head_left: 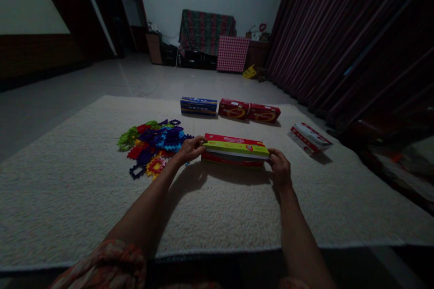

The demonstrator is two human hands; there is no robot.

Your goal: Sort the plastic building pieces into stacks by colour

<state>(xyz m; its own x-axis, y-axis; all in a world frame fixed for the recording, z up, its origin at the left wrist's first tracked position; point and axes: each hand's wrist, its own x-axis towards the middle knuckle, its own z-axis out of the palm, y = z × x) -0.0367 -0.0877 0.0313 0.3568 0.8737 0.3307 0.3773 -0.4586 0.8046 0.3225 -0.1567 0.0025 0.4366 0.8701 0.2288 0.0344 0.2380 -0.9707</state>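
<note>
A long red and yellow-green cardboard box (235, 146) sits on the cream rug in front of me. Its lid is partly raised along the near side, and a dark gap shows beneath the flap. My left hand (191, 150) grips the left end of the lid between thumb and fingers. At the opposite end, my right hand (280, 167) holds the lid's right corner with bent fingers. Just left of my left hand lies a pile of colourful toothed plastic pieces (154, 142) in blue, purple, red, green and yellow.
Behind the box stand a blue box (198, 106) and two red boxes, one (233, 109) beside the other (264, 113). A white and red box (310, 138) rests to the right. The rug (84, 198) lies on a tiled floor; a dark curtain (325, 22) hangs at right.
</note>
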